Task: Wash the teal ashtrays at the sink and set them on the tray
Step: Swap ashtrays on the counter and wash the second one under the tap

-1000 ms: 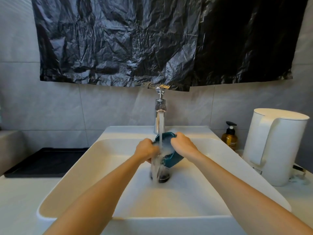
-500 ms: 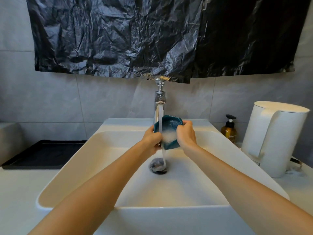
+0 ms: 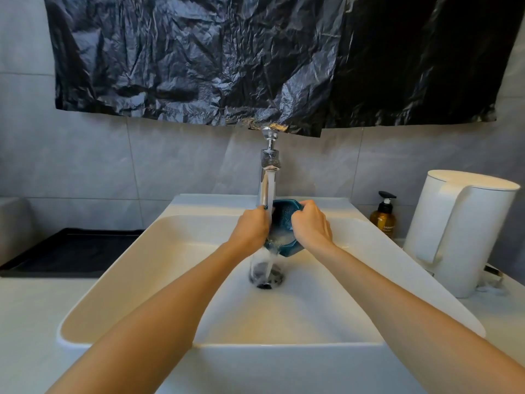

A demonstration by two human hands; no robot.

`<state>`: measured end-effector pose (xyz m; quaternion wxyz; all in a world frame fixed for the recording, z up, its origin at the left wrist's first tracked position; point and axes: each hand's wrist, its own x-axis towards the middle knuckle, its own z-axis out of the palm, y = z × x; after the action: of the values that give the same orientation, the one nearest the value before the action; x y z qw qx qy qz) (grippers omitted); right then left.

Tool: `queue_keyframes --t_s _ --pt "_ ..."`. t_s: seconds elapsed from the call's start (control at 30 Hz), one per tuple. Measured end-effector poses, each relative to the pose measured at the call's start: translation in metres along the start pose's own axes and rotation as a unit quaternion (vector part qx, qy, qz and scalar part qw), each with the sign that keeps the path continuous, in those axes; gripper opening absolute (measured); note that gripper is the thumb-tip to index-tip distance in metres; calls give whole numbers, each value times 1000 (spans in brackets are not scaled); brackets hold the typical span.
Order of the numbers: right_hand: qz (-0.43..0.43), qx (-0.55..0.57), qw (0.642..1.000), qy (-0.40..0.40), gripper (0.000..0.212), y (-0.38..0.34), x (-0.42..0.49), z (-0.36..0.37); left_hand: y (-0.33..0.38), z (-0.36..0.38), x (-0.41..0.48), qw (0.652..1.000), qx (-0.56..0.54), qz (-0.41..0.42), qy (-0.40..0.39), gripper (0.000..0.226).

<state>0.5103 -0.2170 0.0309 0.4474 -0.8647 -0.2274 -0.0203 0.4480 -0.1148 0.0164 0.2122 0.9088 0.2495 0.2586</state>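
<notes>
Holding the teal ashtray (image 3: 282,223) between them, the left hand (image 3: 251,231) grips its left edge and the right hand (image 3: 311,226) grips its right edge, fingers curled round the rim. The ashtray is up in the air over the middle of the sink (image 3: 159,268), tipped so its inside faces the person. It is right under the tap (image 3: 268,166), and the water (image 3: 270,194) falls into it, spills over the low edge and drops to the drain (image 3: 267,277) below.

The ashtray looks hard and shiny, with a wavy rim and tiny specks inside. White bubbly water sits at its bottom. The sink is white, smooth and boxy with sloping sides. The tap is tall, thin and silver.

The hands hide both sides of the ashtray. A flat black tray (image 3: 71,251) lies on the pale counter (image 3: 28,322) left of the sink, well apart from the hands. On the right stand a brown soap bottle (image 3: 384,223) with a black pump and a big white jug (image 3: 460,231) with a handle. A crinkly black plastic sheet (image 3: 255,58) hangs on the grey tiled wall (image 3: 85,160), its low edge just above the tap.
</notes>
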Motion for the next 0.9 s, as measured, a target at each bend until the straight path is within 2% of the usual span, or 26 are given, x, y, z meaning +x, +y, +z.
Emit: queue_keyframes --t_s 0.1,0.17,0.27,0.4,0.57,0.67,0.77,0.8,0.83,0.9 --pt "29 1 1000 1 36 2 5 -9 10 5 -8 984 -175 20 -40 27" --pt "35 -9 999 2 35 2 6 -14 14 5 -11 969 -240 45 -43 32" --pt "18 -46 999 -19 30 2 5 -16 12 4 -3 979 -200 29 -17 23" --pt "-5 -97 993 -64 30 1 0 -15 3 0 5 998 -64 12 -24 38" --pt "-6 -110 990 -92 15 0 3 -18 2 -2 0 999 -21 17 -40 29" --pt "2 -94 992 -80 21 2 8 -19 2 0 -2 992 -85 -6 -88 11" --pt "-9 -96 992 -75 25 3 7 -19 1 -5 -7 948 -249 -49 -190 39" --pt "-17 -99 992 -82 25 3 6 -17 0 -4 -8 937 -274 -55 -210 46" --pt "-26 -99 991 -90 26 3 5 -16 -2 -3 -7 938 -269 -58 -210 50" --pt "-36 -95 989 -107 26 2 3 -13 -4 -1 -4 964 -206 -51 -162 47"
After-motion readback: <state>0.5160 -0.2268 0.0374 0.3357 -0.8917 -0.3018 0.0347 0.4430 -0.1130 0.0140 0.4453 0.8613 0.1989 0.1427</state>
